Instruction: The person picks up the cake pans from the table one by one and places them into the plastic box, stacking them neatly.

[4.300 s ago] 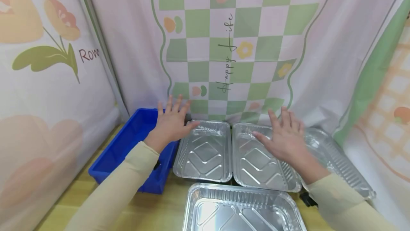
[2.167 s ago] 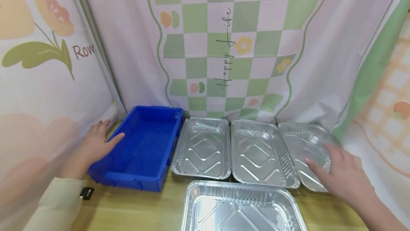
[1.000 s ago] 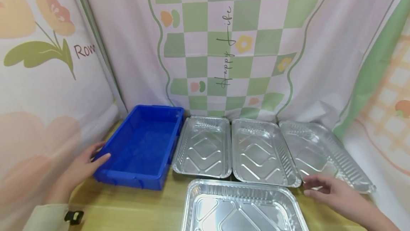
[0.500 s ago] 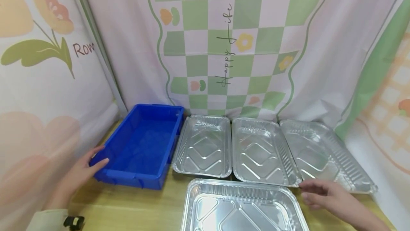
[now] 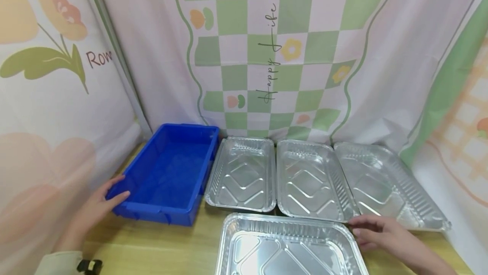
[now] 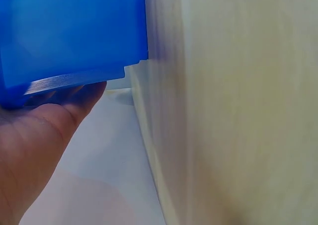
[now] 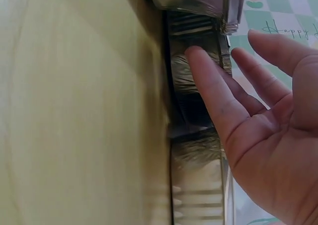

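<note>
In the head view, my left hand (image 5: 97, 205) rests at the near left corner of a blue plastic bin (image 5: 167, 211), thumb and fingertips against its rim. The left wrist view shows that hand touching the blue bin (image 6: 74, 41) from outside; some fingers are hidden behind it. My right hand (image 5: 385, 239) is by the near right corner of the middle foil tray (image 5: 310, 181) and the far right corner of the front foil tray (image 5: 282, 249). In the right wrist view, the right hand (image 7: 268, 120) has its fingers spread and extended, pinching nothing.
Another foil tray (image 5: 244, 177) stands beside the blue bin, and a further foil tray (image 5: 381, 186) sits tilted at the right. A wooden table (image 5: 160, 249) carries them all. Printed curtains (image 5: 160, 54) close off the back and sides.
Both hands have come down from above the containers and moved outward, the left to the blue bin's corner. Lately the right hand has shifted slightly left towards the front foil tray. The containers keep their places.
</note>
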`<state>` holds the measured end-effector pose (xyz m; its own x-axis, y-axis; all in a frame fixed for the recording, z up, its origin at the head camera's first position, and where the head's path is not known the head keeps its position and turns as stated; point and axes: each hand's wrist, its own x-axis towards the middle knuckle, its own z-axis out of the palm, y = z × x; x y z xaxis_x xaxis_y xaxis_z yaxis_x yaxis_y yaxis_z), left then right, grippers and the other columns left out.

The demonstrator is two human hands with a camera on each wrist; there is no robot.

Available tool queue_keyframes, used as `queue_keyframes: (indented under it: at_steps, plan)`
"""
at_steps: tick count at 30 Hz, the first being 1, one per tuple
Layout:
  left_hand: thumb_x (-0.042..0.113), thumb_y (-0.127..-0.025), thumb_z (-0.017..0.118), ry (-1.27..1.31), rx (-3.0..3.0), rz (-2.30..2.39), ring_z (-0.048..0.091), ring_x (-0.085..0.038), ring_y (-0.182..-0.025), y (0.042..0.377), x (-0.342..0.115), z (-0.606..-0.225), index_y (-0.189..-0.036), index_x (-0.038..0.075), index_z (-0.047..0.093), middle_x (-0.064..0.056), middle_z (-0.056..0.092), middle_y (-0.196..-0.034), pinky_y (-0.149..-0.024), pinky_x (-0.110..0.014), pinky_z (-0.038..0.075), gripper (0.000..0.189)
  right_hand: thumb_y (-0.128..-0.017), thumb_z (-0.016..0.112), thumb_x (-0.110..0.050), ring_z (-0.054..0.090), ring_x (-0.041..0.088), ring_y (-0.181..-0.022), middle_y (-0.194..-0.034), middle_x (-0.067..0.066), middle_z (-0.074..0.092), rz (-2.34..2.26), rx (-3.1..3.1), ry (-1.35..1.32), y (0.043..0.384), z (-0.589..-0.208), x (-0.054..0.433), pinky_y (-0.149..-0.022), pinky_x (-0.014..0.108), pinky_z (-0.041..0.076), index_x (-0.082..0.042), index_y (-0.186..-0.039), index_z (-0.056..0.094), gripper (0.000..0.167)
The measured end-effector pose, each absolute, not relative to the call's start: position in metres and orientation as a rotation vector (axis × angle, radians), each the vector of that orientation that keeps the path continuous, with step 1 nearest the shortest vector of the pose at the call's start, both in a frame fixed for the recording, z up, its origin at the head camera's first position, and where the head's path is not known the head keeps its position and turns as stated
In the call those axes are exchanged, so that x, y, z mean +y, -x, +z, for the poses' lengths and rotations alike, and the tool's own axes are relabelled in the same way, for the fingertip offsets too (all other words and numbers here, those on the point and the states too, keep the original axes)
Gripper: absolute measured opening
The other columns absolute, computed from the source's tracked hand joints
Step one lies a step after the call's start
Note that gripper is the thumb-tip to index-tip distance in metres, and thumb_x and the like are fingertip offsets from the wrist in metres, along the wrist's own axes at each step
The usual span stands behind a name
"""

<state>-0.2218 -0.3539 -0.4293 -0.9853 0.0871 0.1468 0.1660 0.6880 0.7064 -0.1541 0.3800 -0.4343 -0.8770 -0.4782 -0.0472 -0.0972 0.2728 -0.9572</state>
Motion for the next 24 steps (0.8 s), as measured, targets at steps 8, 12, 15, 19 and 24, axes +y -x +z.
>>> queue_keyframes:
  at_steps: [8, 12, 15, 19, 24]
  plan:
    - [0.036, -0.099, 0.059, 0.178, -2.784, -1.222, 0.018, -0.058, -0.136, 0.222, -0.353, -0.431, -0.154, 0.003, 0.026, -0.034, 0.023, -0.153, -0.099, -0.075, 0.02, 0.073, -0.1, 0.05, 0.001, 0.065, 0.027, -0.101, -0.118, 0.014, 0.064, -1.711, 2.116, 0.519, 0.156, -0.444, 0.38, -0.084, 0.041, 0.055, 0.015, -0.13, 0.047, 0.033]
    - [0.034, -0.099, 0.06, 0.187, -2.766, -1.24, 0.018, -0.058, -0.136, 0.221, -0.353, -0.431, -0.153, 0.001, 0.027, -0.034, 0.023, -0.153, -0.1, -0.075, 0.02, 0.072, -0.099, 0.05, 0.002, 0.065, 0.025, -0.101, -0.117, 0.015, 0.064, -1.731, 2.11, 0.525, 0.156, -0.445, 0.378, -0.084, 0.041, 0.055, 0.014, -0.129, 0.048, 0.031]
    - [0.034, -0.099, 0.06, 0.186, -2.76, -1.244, 0.018, -0.058, -0.136, 0.221, -0.353, -0.431, -0.153, 0.001, 0.027, -0.035, 0.023, -0.153, -0.1, -0.075, 0.019, 0.072, -0.1, 0.05, 0.001, 0.065, 0.023, -0.099, -0.115, 0.015, 0.065, -1.718, 2.147, 0.498, 0.156, -0.446, 0.375, -0.082, 0.041, 0.056, 0.014, -0.126, 0.049, 0.03]
    - [0.034, -0.098, 0.06, 0.179, -2.758, -1.24, 0.018, -0.058, -0.136, 0.222, -0.353, -0.432, -0.153, 0.001, 0.027, -0.034, 0.024, -0.153, -0.1, -0.075, 0.02, 0.072, -0.1, 0.052, -0.003, 0.065, 0.018, -0.095, -0.109, 0.012, 0.065, -1.689, 2.208, 0.461, 0.155, -0.447, 0.37, -0.079, 0.04, 0.057, 0.012, -0.12, 0.051, 0.025]
    - [0.035, -0.098, 0.06, 0.173, -2.764, -1.24, 0.018, -0.058, -0.136, 0.222, -0.353, -0.432, -0.153, 0.001, 0.027, -0.034, 0.023, -0.153, -0.1, -0.075, 0.02, 0.072, -0.098, 0.055, -0.003, 0.064, 0.014, -0.095, -0.107, 0.009, 0.065, -1.677, 2.226, 0.466, 0.156, -0.448, 0.369, -0.078, 0.038, 0.057, 0.011, -0.117, 0.051, 0.024]
